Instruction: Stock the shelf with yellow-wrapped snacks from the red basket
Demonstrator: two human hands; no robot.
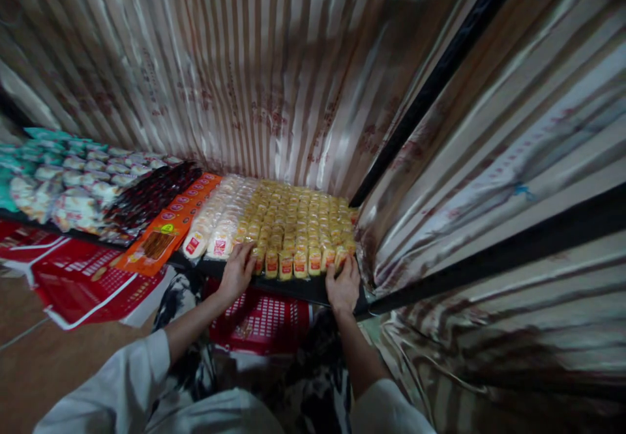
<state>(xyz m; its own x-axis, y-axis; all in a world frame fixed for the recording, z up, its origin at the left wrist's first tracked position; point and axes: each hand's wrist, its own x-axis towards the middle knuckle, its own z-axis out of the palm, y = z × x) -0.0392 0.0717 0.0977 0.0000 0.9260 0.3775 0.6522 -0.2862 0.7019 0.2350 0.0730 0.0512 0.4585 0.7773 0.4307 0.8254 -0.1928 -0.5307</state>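
Rows of small yellow snacks in clear wrappers stand packed together on a dark shelf, with red labels showing along the front. My left hand rests against the front left corner of these rows, its fingers lying over the edge of the end packs and holding none of them. At the front right corner, my right hand has its thumb and fingers around a wrapped yellow snack, which they partly cover. Just left of the yellow rows lie long white wrapped packs with red labels.
Further left are an orange printed packet, dark shiny packs, white packs and green packs. Red baskets sit below the shelf. Striped curtain sheeting hangs behind, with a dark pole at right.
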